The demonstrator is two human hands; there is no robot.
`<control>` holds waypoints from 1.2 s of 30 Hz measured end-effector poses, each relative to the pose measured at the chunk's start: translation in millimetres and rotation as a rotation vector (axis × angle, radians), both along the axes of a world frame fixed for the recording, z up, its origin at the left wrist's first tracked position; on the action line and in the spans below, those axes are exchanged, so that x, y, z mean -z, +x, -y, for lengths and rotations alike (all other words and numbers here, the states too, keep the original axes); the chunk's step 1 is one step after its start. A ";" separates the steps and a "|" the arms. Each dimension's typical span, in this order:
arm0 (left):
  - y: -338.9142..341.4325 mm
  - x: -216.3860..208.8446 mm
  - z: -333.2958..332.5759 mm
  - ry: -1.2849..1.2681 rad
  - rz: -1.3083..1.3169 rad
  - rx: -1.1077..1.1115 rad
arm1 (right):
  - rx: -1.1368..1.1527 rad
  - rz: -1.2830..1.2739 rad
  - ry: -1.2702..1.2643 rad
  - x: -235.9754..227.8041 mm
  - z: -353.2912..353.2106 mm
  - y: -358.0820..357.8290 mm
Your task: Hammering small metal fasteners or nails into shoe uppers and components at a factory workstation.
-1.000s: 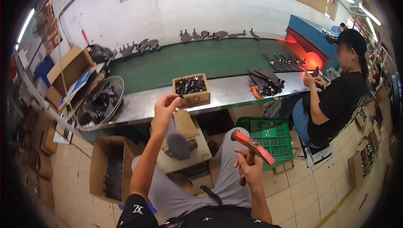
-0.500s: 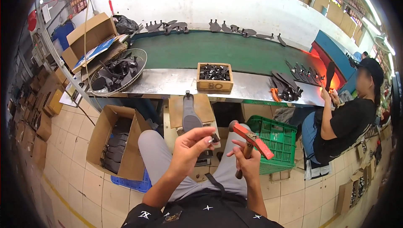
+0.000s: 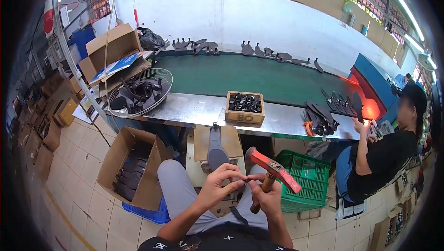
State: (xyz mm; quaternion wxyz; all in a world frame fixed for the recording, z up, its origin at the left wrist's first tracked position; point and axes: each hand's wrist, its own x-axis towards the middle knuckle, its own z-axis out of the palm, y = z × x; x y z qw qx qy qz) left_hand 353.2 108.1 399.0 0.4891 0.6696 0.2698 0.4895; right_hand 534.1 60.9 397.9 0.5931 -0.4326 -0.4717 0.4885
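Note:
My left hand (image 3: 221,185) is closed in a pinch on a small dark piece (image 3: 246,180), mostly hidden by the fingertips. My right hand (image 3: 269,195) grips the wooden handle of a hammer (image 3: 277,170) with a red head, and its thumb and forefinger meet the left fingertips at the small piece. Just beyond my hands, a dark grey shoe sole (image 3: 216,145) with a small black piece at its narrow far end lies on a tan board (image 3: 234,144). That board rests on a low stand between my knees.
A wooden box (image 3: 245,117) of small black pieces stands on the metal bench edge, beside a green conveyor belt (image 3: 259,77). Dark parts fill a wire basket (image 3: 157,105) at left. A carton (image 3: 108,177) holds soles. A green crate (image 3: 305,200) and a seated co-worker (image 3: 386,158) are to the right.
My left hand has moved right and my right hand slightly left, so their fingertips now meet at the small dark piece. The view has tilted up, and the co-worker's held sole has lowered.

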 end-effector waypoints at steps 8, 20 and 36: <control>-30.0 58.1 -139.6 0.215 -0.427 -0.476 | -0.049 -0.046 0.020 13.7 -15.9 8.2; -37.3 104.2 -203.1 0.166 -0.330 -0.494 | 0.014 0.203 0.222 36.5 -97.3 4.1; -41.2 92.7 -200.1 0.209 -0.331 -0.348 | -0.199 0.493 0.124 49.6 -235.9 -30.2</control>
